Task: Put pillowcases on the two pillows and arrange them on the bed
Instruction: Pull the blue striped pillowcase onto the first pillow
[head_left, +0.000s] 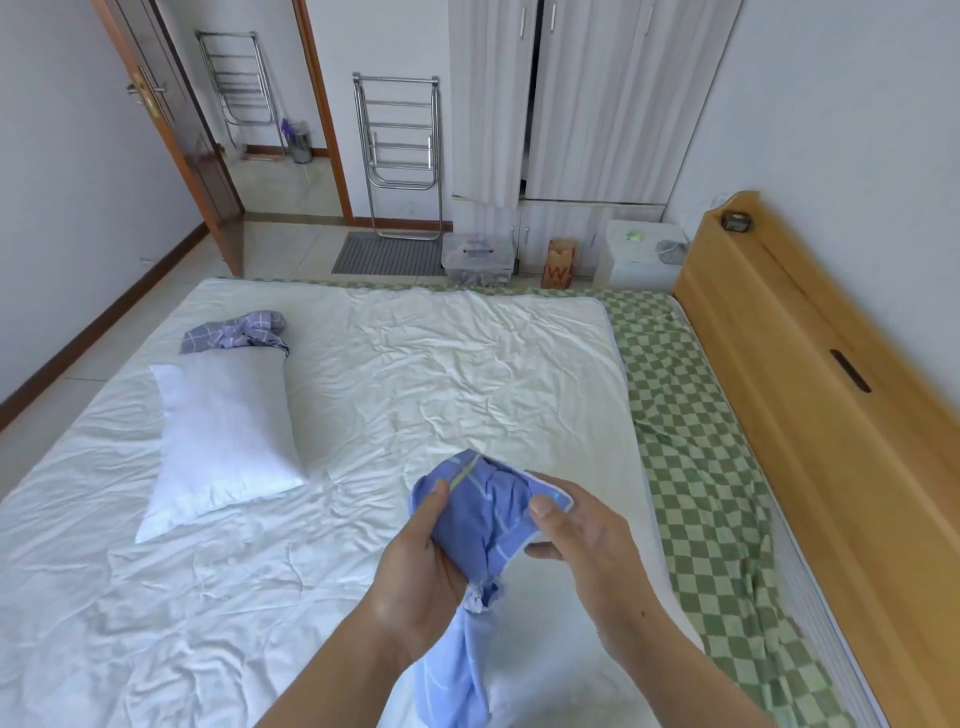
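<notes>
Both your hands are bunched around one blue pillowcase, held up over the near part of the white sheet. Your left hand grips the gathered cloth with its fingers curled round it, thumb on top; your right hand pinches the pillowcase's edge between thumb and fingers. The rest of that pillowcase hangs down between your forearms. One bare white pillow lies on the left of the bed, and a second crumpled checked pillowcase lies touching its far end. A green checked sheet runs along the wooden headboard on your right.
</notes>
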